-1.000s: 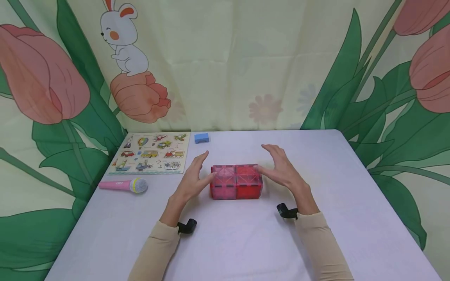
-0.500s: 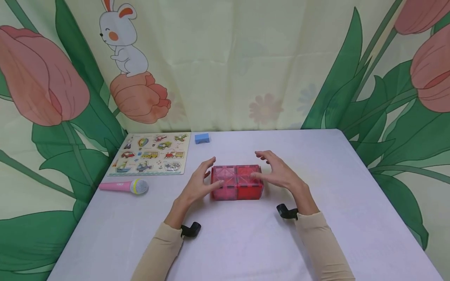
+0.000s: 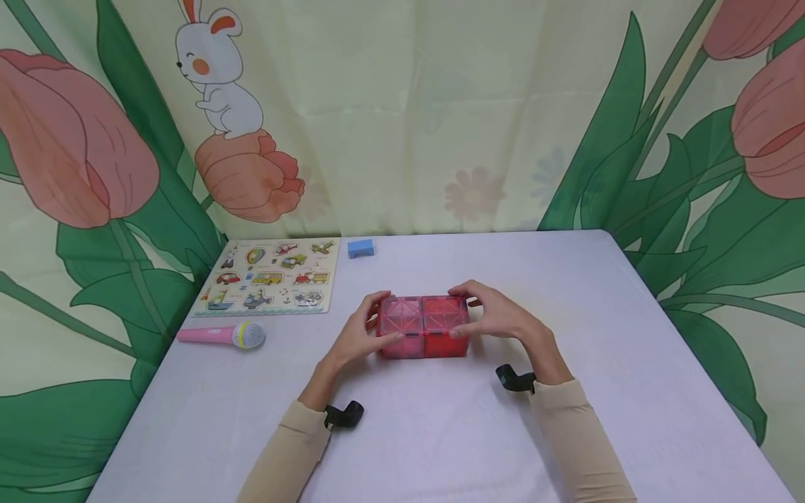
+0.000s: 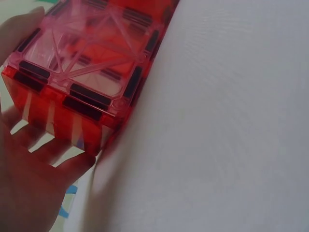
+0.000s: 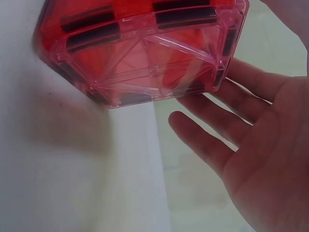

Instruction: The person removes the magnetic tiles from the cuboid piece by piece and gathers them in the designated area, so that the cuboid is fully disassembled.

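Observation:
A block built of translucent pink and red magnetic tiles [image 3: 423, 316] sits on the white table, with dark magnet strips along its edges. My left hand [image 3: 355, 337] grips its left end, thumb over the front and fingers around the side and back. In the left wrist view, those fingers lie along the end of the tile block [image 4: 91, 63]. At the other end my right hand [image 3: 502, 316] holds the block, thumb at the front edge. The right wrist view has the right fingers [image 5: 203, 140] behind the block, partly seen through it.
A wooden picture puzzle board [image 3: 270, 276] with vehicles lies at the back left. Below it is a pink toy microphone [image 3: 223, 335]. A small blue block [image 3: 361, 248] stands near the back edge. A printed curtain [image 3: 402, 112] hangs behind the table.
Both hands have moved inward, from spread on either side of the tile block to gripping its two ends. The block has stayed in place.

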`<control>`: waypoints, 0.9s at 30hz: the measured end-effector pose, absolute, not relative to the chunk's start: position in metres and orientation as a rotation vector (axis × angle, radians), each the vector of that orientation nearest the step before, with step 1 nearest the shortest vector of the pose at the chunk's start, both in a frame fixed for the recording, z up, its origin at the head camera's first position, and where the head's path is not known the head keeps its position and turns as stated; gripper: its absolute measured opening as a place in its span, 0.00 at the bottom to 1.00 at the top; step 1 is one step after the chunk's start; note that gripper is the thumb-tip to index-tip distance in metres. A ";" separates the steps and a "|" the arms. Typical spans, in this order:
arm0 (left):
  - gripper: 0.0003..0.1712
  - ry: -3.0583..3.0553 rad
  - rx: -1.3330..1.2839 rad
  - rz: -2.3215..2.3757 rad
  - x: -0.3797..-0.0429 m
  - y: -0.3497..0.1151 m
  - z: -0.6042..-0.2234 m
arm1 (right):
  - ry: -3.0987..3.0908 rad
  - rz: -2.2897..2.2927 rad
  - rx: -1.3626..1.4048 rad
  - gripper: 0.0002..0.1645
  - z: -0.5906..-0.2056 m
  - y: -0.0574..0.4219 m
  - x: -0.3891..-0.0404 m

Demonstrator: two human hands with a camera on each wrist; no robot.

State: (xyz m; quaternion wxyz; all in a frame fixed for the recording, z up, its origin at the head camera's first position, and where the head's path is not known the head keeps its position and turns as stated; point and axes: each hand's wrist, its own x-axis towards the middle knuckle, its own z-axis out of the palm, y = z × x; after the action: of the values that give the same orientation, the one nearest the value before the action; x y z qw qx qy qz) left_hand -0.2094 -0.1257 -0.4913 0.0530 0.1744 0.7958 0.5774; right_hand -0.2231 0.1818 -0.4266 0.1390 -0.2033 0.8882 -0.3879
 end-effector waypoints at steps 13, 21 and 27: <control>0.48 2.328 0.481 1.816 -0.211 -0.126 -0.497 | 2.515 -1.178 -0.563 0.48 -0.433 0.184 -0.228; 0.49 2.331 0.474 1.815 -0.211 -0.127 -0.496 | 2.517 -1.211 -0.568 0.45 -0.437 0.183 -0.231; 0.48 2.324 0.455 1.817 -0.210 -0.128 -0.498 | 2.510 -1.221 -0.570 0.46 -0.439 0.182 -0.231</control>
State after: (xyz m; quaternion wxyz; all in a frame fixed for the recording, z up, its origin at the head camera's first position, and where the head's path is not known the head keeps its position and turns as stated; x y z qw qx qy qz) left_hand -0.2099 -0.1280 -0.4985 0.0783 0.1521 0.7762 0.6068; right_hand -0.2305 0.1817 -0.4388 0.1457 -0.1980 0.8717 -0.4239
